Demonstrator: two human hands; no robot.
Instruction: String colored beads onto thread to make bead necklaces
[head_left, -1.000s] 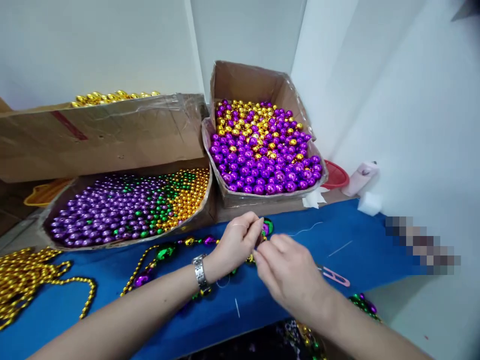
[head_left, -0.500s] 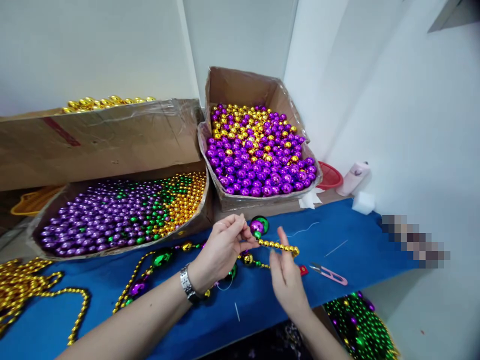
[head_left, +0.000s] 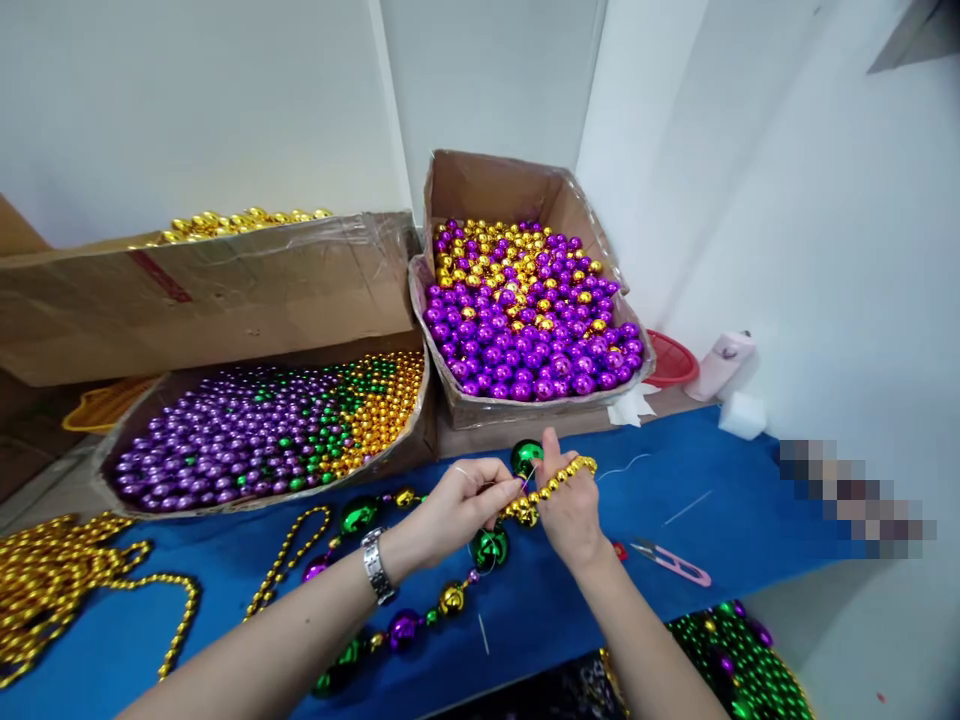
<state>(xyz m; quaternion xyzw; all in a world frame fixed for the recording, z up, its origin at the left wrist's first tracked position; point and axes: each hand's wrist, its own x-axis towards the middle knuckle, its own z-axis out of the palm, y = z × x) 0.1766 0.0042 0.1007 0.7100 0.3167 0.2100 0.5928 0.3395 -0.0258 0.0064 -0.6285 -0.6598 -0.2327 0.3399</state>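
My left hand [head_left: 469,502], wearing a silver watch [head_left: 375,565], pinches a thin white thread [head_left: 531,474] by the near end of a gold bead strand [head_left: 555,485]. Across the fingers of my right hand [head_left: 570,515] runs that strand, its far end curling past the fingertips; the index finger points up. A large green bead [head_left: 527,456] shows just behind the fingers. On the blue cloth below lies a garland of purple, gold and green beads [head_left: 451,598], partly hidden by my left forearm. What my right fingertips press on is hidden.
Cardboard boxes hold small mixed beads [head_left: 247,430] and larger purple and gold balls [head_left: 532,345]. Pink thread snips [head_left: 679,565] lie at right on the blue cloth [head_left: 720,480]. Gold bead strands [head_left: 60,590] are heaped at left. A red basket [head_left: 667,358] and pink bottle [head_left: 721,362] stand behind.
My right hand has moved up and left to meet my left hand, and the gold strand now lies across its fingers. The view has shifted slightly, showing more of the garland.
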